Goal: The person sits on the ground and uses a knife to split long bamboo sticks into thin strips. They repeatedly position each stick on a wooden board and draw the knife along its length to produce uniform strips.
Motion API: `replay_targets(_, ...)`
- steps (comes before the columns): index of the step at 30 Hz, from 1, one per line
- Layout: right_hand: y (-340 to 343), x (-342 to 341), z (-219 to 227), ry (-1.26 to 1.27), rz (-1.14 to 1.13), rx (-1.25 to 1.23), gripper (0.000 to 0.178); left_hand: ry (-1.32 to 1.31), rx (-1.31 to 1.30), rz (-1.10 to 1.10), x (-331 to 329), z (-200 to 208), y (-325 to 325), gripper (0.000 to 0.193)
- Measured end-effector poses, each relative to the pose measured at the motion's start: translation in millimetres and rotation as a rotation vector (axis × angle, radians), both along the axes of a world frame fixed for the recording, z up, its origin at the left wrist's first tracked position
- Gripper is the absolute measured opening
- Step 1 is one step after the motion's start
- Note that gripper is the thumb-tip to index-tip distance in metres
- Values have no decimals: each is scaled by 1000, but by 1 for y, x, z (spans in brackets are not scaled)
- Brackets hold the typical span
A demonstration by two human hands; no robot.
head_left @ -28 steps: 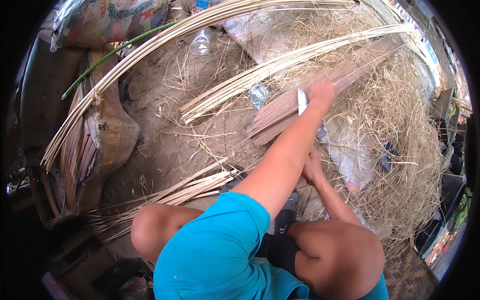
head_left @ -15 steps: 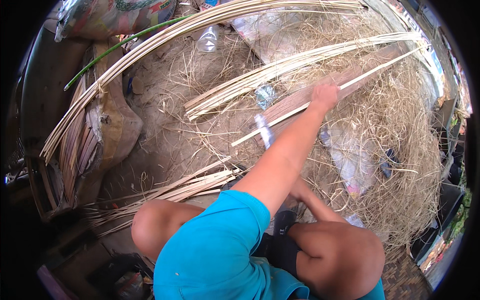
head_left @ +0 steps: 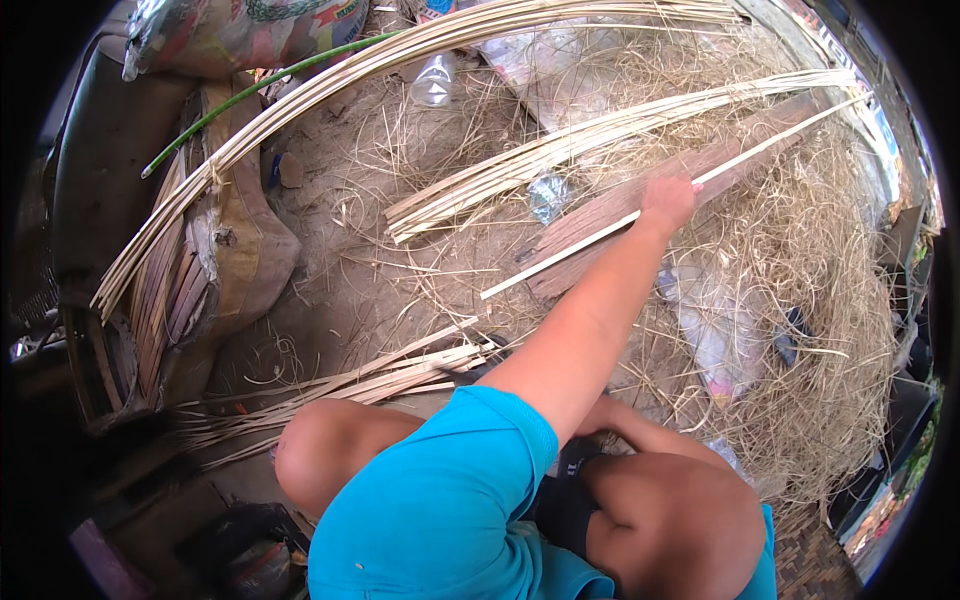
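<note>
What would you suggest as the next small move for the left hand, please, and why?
I would probably have the left hand lay the long, thin, pale strip beside the loose bundle of narrow, pale strips: the hand already grips the strip above the long, brown, wood-grained board, and the bundle lies just beyond, at a similar slant.

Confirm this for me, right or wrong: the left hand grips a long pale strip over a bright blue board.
Wrong on the colour: the head view shows that the board is brown, not bright blue. The left hand does grip a long pale strip over it.
</note>
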State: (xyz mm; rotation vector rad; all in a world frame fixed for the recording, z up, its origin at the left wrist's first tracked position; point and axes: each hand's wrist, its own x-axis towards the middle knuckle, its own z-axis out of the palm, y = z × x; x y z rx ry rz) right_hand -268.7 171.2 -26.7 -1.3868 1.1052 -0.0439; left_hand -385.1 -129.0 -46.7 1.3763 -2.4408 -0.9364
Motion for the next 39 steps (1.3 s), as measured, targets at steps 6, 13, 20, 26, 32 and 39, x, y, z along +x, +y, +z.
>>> replay_targets(6,-66,-61,16,-319,-455,-597,35,113,23,14,-19,9,5,49)
replay_targets(13,-56,-25,76,-209,-364,171,19,19,39,-50,-10,5,5,49)
replay_targets(20,-51,-2,35,-473,-862,346,25,-149,-19,-197,58,22,-11,49)
replay_targets(26,-45,-133,20,539,-652,-840,58,-748,-8,-825,233,81,-30,62)
replay_targets(32,-64,-143,2,710,-738,-568,45,78,979,-97,334,37,83,41)
replay_targets(39,-83,-149,12,721,-616,-568,45,245,1221,187,370,23,106,34)
